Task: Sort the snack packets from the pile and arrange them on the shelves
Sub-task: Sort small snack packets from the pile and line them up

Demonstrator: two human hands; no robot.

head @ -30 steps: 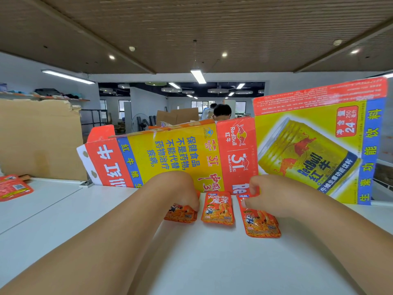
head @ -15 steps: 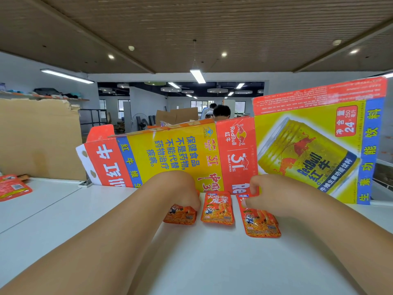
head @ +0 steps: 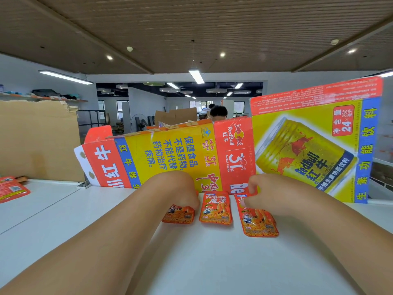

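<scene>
1. While both hands work the row, the head view shows three orange snack packets lying flat on the white table (head: 212,262). They sit side by side, just in front of the upright flattened Red Bull carton (head: 170,154).
2. Left hand (head: 176,188) curls down over the top end of the left packet (head: 179,215); the fingertips are hidden, but it reads as a grasp. Right hand (head: 270,192) pinches the top edge of the right packet (head: 258,222) between thumb and fingertip. A second edge seems to peek out beneath that one, though I cannot tell for sure. The middle packet (head: 215,209) lies between them, untouched.
3. Handling call: these look like thin, glossy pouches, so light, soft and crinkly, and likely slick under a flat palm. The sealed top strip is the best place to take hold. Squeezing the belly risks crushing what is inside.
4. The surface is smooth and hard, so the packets should slide easily and line up with a nudge. Lifting one off flat probably means getting a fingertip under an edge first.
5. Around the room, a brown cardboard sheet (head: 38,141) stands at the left and a red packet (head: 11,188) lies at the far left edge. A person (head: 219,112) sits behind the carton. A loaded wall shelf (head: 42,97) runs along the left wall, and a strip light (head: 196,76) hangs from the slatted ceiling (head: 191,28).
</scene>
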